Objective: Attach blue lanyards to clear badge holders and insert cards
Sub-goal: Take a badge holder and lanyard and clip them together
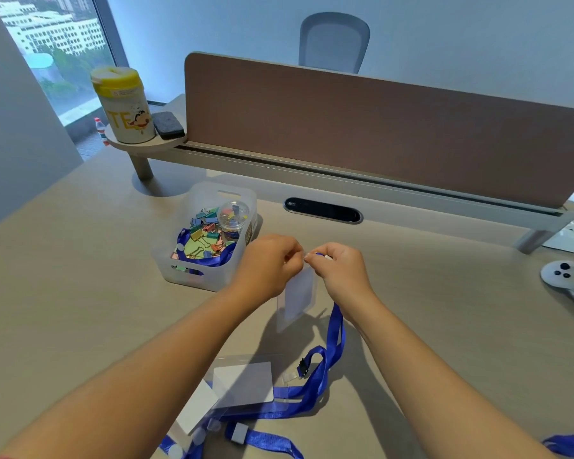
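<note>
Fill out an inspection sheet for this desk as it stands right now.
Surface: beige desk, with a brown divider panel along its far edge.
Job's things: clear badge holder with a card inside, held up above the desk; blue lanyard hanging from it; a second badge holder, loose white card and more lanyards lie near the front edge.
Clutter: translucent bin of coloured binder clips; yellow-lidded canister and grey eraser on a small round shelf; white controller on the right.
Grippers: left hand and right hand both pinch at the held holder's top, where the lanyard clip sits.
Cables: nothing seen; black cable port only.
Surroundings: window, grey chair.
</note>
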`<action>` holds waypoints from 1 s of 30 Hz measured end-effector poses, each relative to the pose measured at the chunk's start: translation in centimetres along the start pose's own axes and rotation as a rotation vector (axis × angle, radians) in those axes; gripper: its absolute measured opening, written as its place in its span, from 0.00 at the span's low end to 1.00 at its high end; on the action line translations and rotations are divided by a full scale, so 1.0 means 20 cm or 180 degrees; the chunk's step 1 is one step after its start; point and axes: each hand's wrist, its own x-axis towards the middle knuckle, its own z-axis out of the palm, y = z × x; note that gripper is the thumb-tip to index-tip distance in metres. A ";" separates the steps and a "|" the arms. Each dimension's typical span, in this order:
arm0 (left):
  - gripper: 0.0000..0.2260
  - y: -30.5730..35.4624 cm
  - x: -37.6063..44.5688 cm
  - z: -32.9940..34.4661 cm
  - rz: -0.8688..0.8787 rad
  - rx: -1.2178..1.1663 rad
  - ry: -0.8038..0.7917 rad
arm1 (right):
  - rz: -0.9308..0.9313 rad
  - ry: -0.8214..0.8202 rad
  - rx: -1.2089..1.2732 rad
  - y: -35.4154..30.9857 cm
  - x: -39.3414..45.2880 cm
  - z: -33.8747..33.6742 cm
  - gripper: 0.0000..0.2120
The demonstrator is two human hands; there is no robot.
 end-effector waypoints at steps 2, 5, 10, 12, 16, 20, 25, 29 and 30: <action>0.09 0.00 0.00 0.01 -0.0235 -0.0442 0.0107 | -0.0017 0.0047 0.0013 0.00 0.00 0.01 0.07; 0.08 0.00 0.01 0.03 -0.0534 -0.1036 0.0156 | -0.0081 0.0095 -0.0053 -0.01 0.01 0.02 0.06; 0.07 0.00 0.02 0.03 -0.1028 -0.1953 0.0075 | -0.0310 0.0058 -0.0285 -0.02 0.02 0.02 0.08; 0.09 -0.01 0.02 0.03 -0.1212 -0.2273 0.0047 | -0.0482 0.0046 -0.0454 -0.02 0.02 0.02 0.08; 0.12 -0.01 0.02 0.02 -0.1428 -0.2804 -0.0049 | -0.0657 -0.0068 -0.0593 -0.03 0.04 0.00 0.05; 0.13 -0.01 0.03 0.01 -0.1439 -0.2992 -0.0153 | -0.0641 -0.0198 -0.0485 -0.04 0.05 -0.03 0.09; 0.12 0.00 0.04 -0.02 -0.1256 -0.2857 -0.0353 | -0.0493 -0.0361 -0.0169 -0.04 0.06 -0.07 0.14; 0.13 0.00 0.04 -0.03 -0.1141 -0.3004 -0.0476 | -0.0341 -0.0524 -0.0002 -0.03 0.08 -0.09 0.14; 0.13 0.00 0.04 -0.03 -0.1126 -0.3031 -0.0500 | -0.0314 -0.0566 0.0070 -0.03 0.08 -0.10 0.14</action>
